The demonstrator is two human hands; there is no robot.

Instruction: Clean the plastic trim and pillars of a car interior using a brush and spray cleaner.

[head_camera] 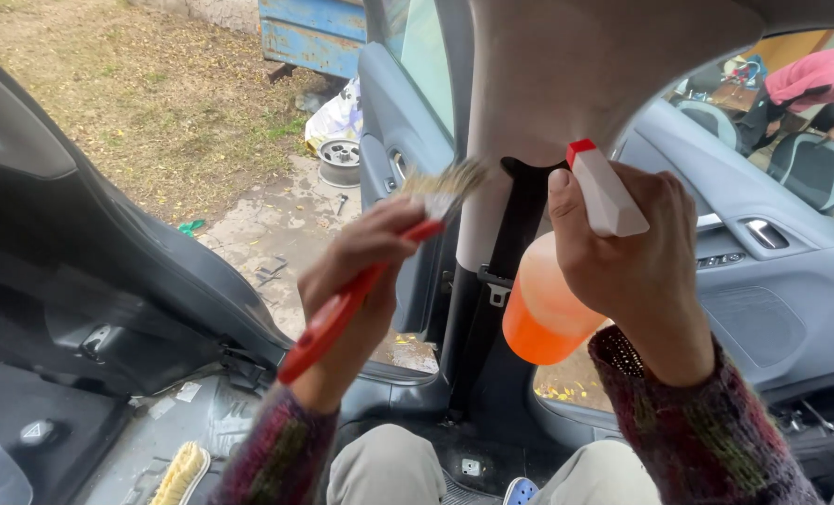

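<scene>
While the left hand (361,271) was closed around the red handle of a brush (379,271), its bristles stood above the fingers, near the seat belt (520,224). To its right, the right hand (623,262) gripped an orange spray bottle (543,309), whose body hung below the palm.

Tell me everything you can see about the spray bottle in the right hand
The spray bottle has a translucent orange, plastic-looking body with a rounded base and a white trigger head ending in a small red nozzle tip. It is tilted, nozzle up and pointing toward the pale door pillar between the two open doors. The right hand wraps its neck, thumb on the head, hiding the trigger. Only that hand touches it. The fill level cannot be judged.
</scene>
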